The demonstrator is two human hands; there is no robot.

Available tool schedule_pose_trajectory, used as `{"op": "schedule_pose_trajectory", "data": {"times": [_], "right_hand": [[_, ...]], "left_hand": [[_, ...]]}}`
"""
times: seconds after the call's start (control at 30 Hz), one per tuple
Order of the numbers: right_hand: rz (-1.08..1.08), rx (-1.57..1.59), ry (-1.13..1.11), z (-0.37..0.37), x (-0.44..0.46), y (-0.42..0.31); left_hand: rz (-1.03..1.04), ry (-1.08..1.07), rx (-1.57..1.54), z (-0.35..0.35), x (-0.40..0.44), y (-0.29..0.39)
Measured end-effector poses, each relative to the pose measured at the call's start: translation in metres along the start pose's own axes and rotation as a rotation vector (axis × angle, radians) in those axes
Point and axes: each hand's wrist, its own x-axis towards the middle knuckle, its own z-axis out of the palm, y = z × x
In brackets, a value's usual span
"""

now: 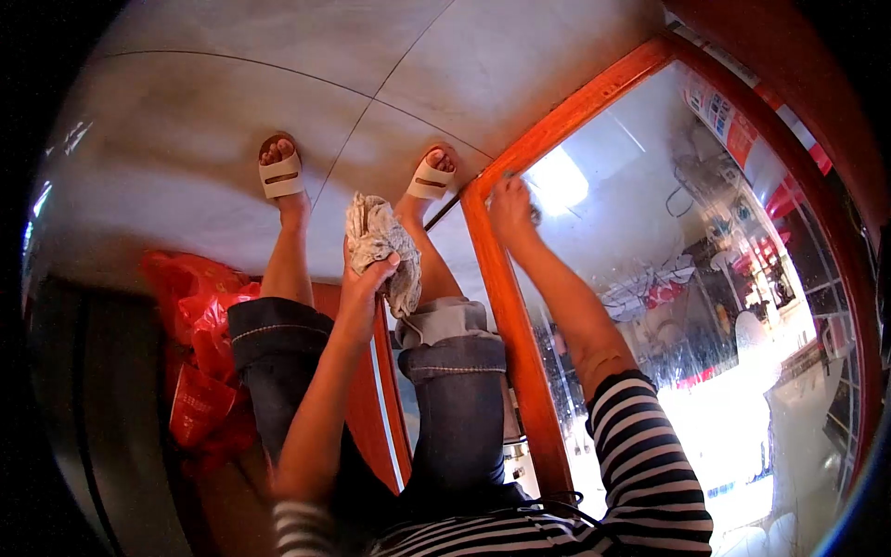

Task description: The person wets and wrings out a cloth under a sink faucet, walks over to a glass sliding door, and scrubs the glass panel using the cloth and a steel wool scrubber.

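Rumpled cloth in the left hand, right hand at a wood-framed glass panel.
The left grip is closed round the cloth, mid-frame; the right is curled at the panel's upper-left corner – how far open, and whether it holds the small dark thing beside it, I cannot tell. Sandals upper left and centre, red bag left – the cloth pale, bunched, grey-marked; the glass streaked, reflecting bright light.
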Motion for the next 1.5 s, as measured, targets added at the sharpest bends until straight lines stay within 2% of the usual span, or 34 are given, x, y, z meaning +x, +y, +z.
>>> {"op": "schedule_pose_trajectory", "data": {"times": [0.03,0.13,0.17,0.2,0.23,0.3,0.33,0.4,0.5,0.53,0.57,0.6,0.63,0.67,0.73,0.77,0.87,0.93,1.0,1.03,1.13,1.2,1.23,1.27,1.33,1.37,1.4,1.47,1.5], "right_hand": [[-0.152,-0.023,-0.137,0.004,-0.003,-0.007],[0.024,0.295,0.032,0.013,0.007,0.026],[0.056,0.207,0.147,0.022,0.022,0.056],[0.181,0.021,0.150,0.028,0.045,0.094],[0.151,-0.166,0.174,0.009,0.062,0.144],[0.299,-0.448,0.069,-0.053,0.096,0.221],[0.373,-0.387,0.104,-0.081,0.103,0.251],[0.300,-0.536,0.193,-0.114,0.102,0.292],[0.294,-0.271,0.183,-0.081,0.094,0.262],[0.406,-0.146,0.127,-0.040,0.094,0.235],[0.241,-0.162,0.070,-0.041,0.073,0.186],[0.197,-0.043,0.041,-0.013,0.057,0.142],[0.461,0.404,0.105,-0.025,0.035,0.084],[0.328,0.389,-0.089,0.000,0.015,0.045],[0.164,0.325,0.005,0.000,-0.025,-0.024],[0.002,-0.080,-0.065,0.029,-0.033,-0.041],[0.076,0.228,-0.042,0.020,-0.016,-0.010],[-0.089,-0.135,-0.217,0.010,0.013,0.039],[0.154,0.132,0.079,-0.003,0.034,0.073],[0.219,0.150,0.117,0.001,0.034,0.070],[0.120,0.116,-0.089,0.011,0.010,0.025],[-0.230,0.074,-0.051,0.021,-0.010,0.005],[-0.145,0.100,-0.195,0.026,-0.001,-0.004],[-0.180,0.037,-0.282,0.028,-0.003,-0.003],[-0.243,-0.097,-0.433,-0.012,0.017,0.009],[-0.194,0.104,-0.276,0.020,0.020,0.018],[-0.226,-0.090,-0.231,0.004,0.022,0.023],[-0.062,-0.018,-0.131,0.011,0.023,0.020],[0.064,0.188,0.083,0.060,0.016,0.018]], "left_hand": [[0.000,0.002,-0.036,0.001,-0.001,0.000],[-0.008,-0.007,-0.093,0.000,-0.002,0.000],[-0.011,-0.021,-0.080,-0.002,0.000,-0.001],[-0.015,-0.038,-0.068,-0.002,0.000,-0.002],[-0.049,-0.025,-0.086,0.002,-0.004,0.000],[-0.022,-0.014,-0.069,0.003,-0.005,0.002],[-0.012,-0.008,-0.058,0.002,-0.006,0.002],[-0.003,-0.016,-0.029,-0.002,-0.004,0.001],[-0.011,-0.018,0.009,-0.007,-0.002,0.000],[-0.032,-0.021,-0.002,-0.008,-0.002,0.000],[-0.051,-0.024,-0.012,-0.010,-0.003,-0.001],[-0.042,-0.033,-0.021,-0.011,-0.006,-0.001],[-0.025,-0.043,-0.030,-0.010,-0.006,0.000],[-0.002,-0.054,-0.041,-0.010,-0.004,0.002],[0.023,-0.051,-0.058,-0.014,-0.003,0.002],[0.031,-0.048,-0.063,-0.015,-0.004,0.002],[0.009,-0.067,-0.071,-0.015,-0.009,0.006],[-0.055,-0.106,-0.108,-0.015,-0.013,0.010],[-0.030,-0.078,-0.069,-0.011,-0.018,0.016],[-0.001,-0.071,-0.047,-0.014,-0.017,0.014],[0.045,-0.100,-0.051,-0.020,-0.008,0.009],[0.017,-0.088,-0.080,-0.017,-0.016,0.015],[0.020,-0.084,-0.071,-0.017,-0.019,0.016],[0.024,-0.079,-0.060,-0.016,-0.019,0.017],[0.031,-0.067,-0.035,-0.019,-0.022,0.016],[0.041,-0.061,-0.018,-0.020,-0.021,0.017],[0.057,-0.060,-0.004,-0.019,-0.019,0.018],[0.033,-0.057,-0.068,-0.016,-0.015,0.014],[0.012,-0.084,-0.083,-0.016,-0.017,0.016]]}}
